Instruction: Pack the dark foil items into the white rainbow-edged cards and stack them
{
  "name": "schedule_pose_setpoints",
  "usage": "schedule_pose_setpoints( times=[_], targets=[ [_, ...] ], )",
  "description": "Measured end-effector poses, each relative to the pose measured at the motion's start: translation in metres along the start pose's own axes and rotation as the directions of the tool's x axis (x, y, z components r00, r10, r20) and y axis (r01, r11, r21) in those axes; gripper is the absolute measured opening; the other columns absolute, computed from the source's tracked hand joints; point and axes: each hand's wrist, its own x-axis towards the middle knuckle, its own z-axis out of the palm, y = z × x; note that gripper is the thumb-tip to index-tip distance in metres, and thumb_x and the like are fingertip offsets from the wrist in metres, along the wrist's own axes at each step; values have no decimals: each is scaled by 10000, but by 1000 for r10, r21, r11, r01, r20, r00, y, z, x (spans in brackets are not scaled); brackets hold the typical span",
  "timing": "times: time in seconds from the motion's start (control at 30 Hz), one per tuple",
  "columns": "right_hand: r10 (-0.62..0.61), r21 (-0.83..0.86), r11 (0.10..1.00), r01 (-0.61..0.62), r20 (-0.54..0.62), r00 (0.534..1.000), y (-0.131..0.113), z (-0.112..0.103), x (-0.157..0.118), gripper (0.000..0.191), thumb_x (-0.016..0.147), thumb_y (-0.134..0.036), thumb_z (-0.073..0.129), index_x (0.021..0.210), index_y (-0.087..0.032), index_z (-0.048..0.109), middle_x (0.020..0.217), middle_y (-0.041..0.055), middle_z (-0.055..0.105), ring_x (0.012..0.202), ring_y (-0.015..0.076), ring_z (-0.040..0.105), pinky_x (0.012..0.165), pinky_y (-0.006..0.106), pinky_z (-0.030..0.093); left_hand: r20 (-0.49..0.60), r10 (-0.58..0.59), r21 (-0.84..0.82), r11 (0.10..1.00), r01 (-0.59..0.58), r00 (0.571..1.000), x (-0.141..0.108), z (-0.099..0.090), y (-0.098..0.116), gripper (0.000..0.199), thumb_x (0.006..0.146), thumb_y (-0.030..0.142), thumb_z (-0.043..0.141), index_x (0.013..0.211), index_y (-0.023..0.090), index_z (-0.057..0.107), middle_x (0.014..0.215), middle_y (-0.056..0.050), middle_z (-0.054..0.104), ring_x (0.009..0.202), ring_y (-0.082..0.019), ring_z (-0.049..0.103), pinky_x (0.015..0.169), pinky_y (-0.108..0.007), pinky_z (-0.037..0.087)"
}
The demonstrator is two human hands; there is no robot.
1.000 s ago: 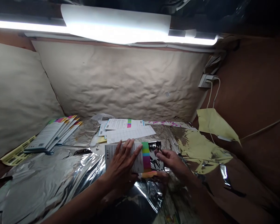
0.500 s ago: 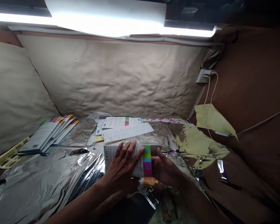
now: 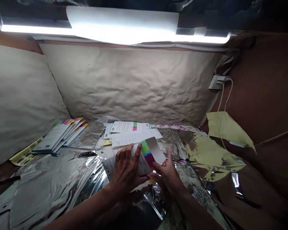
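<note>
A thin printed cardboard box (image 3: 148,159) with green, yellow, blue and purple stripes is tilted above the foil-covered table. Its pale end flap (image 3: 158,151) sticks out at the upper right. My left hand (image 3: 124,166) is closed on the box, fingers across its text side and thumb along the near edge. My right hand (image 3: 166,171) pinches the box's near right corner by the purple stripe, its index finger raised. The underside of the box is hidden.
Several similar boxes (image 3: 54,135) lie fanned at the left beside a yellow label sheet (image 3: 25,153). Behind my hands are more printed boxes (image 3: 121,126) and a white grid sheet (image 3: 135,136). Yellow sheeting (image 3: 206,153) covers the right side; cables (image 3: 222,102) hang from a wall socket (image 3: 217,82).
The box has turned so its striped end points up and right. My right hand has moved from beside the end onto the near corner. The whole view has shifted slightly.
</note>
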Motion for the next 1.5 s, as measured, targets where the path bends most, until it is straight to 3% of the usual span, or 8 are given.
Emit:
schedule_pose_setpoints(
  times=[0.17, 0.33, 0.43, 0.53, 0.63, 0.87, 1.23, 1.5],
  targets=[
    [48, 199, 977, -80, 159, 986, -7, -6, 1, 489, 686, -410, 818, 1069, -151, 662, 948, 101, 739, 840, 264, 693, 742, 360, 549, 320, -175, -405, 863, 302, 931, 14, -23, -13, 1126, 719, 734, 644, 1563, 199, 125, 1146, -147, 626, 957, -311, 616, 837, -452, 473],
    [107, 58, 988, -140, 387, 916, -16, -11, -2, 472, 619, -411, 846, 976, -135, 708, 840, 73, 743, 775, 252, 687, 685, 330, 528, 664, -4, -735, 182, 653, 748, 22, -5, -31, 808, 690, 498, 793, 1352, 134, 509, 967, -78, 690, 870, -226, 654, 757, -317, 499],
    [175, -23, 983, -181, 392, 903, -7, -11, 1, 458, 637, -388, 825, 1006, -149, 696, 863, 59, 737, 772, 247, 678, 687, 350, 533, 704, 72, -710, 69, 701, 706, 18, 16, -38, 530, 599, 424, 856, 965, 90, 668, 868, -69, 688, 762, -207, 646, 664, -280, 491],
    [186, -144, 979, -145, 331, 925, 6, -14, 9, 364, 658, -381, 798, 922, -151, 699, 811, 38, 720, 733, 229, 656, 676, 344, 519, 702, 53, -708, 153, 689, 710, 15, 28, -45, 428, 616, 416, 837, 844, 101, 659, 763, -33, 666, 678, -180, 625, 598, -253, 470],
    [122, -327, 944, -32, 258, 959, 17, -18, 16, 253, 718, -389, 739, 819, -163, 690, 740, 15, 688, 681, 197, 613, 612, 298, 473, 660, 26, -678, 451, 580, 751, 12, 33, -51, 361, 717, 438, 734, 841, 105, 665, 751, -32, 669, 682, -184, 631, 580, -244, 470],
    [-101, -827, 499, 261, 243, 965, 24, -16, 15, 105, 788, -304, 641, 782, -200, 656, 764, 21, 625, 738, 206, 570, 659, 312, 420, 563, -23, -483, 802, 351, 826, 8, 38, -55, 201, 667, 233, 687, 863, 193, 710, 834, -6, 684, 767, -182, 606, 642, -236, 403],
    [-260, -787, 48, 615, 585, 768, 22, -10, 4, 231, 744, 24, 518, 760, -202, 561, 825, 21, 616, 831, 200, 510, 712, 301, 349, 441, 357, -418, 893, -164, 824, -1, 18, -44, 172, 893, 201, 577, 955, 258, 727, 927, -10, 696, 808, -163, 635, 659, -237, 397],
    [-276, -792, -23, 610, 591, 758, 24, -6, 9, 104, 848, -109, 581, 840, -202, 626, 820, 34, 637, 843, 218, 510, 741, 330, 326, 365, 187, -453, 892, -2, 912, -20, 29, -43, 303, 907, 212, 592, 1202, 230, 661, 1060, -44, 719, 978, -199, 656, 867, -287, 462]
  ],
)
